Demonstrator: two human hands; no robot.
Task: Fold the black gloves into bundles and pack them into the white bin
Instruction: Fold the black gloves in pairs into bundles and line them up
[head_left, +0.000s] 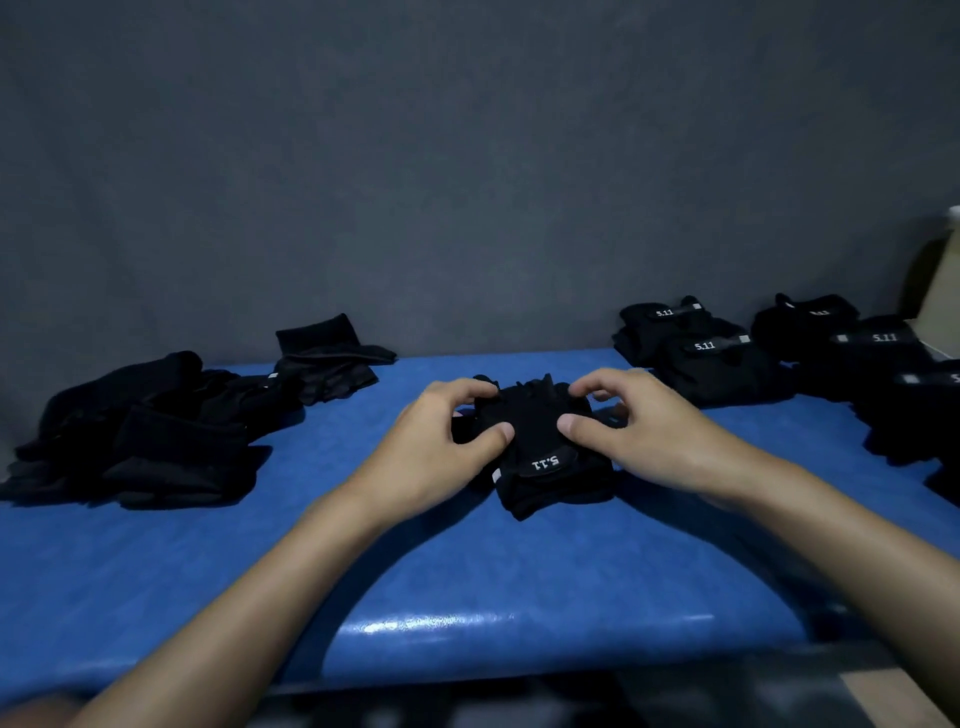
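A black glove (540, 457) with a white "5.11" wrist tab lies in the middle of the blue table (467, 571). My left hand (441, 441) pinches its left side between thumb and curled fingers. My right hand (639, 431) pinches its right side the same way. On the left lies a loose heap of black gloves (156, 441), with one more glove (332, 358) behind it. Folded glove bundles (711, 348) with white labels sit at the right back. No white bin is in view.
More black bundles (883, 364) spread along the table's right edge. A grey wall (467, 182) stands right behind the table. A pale box-like object (940, 301) shows at the far right. The table's near edge (467, 670) runs just below my forearms.
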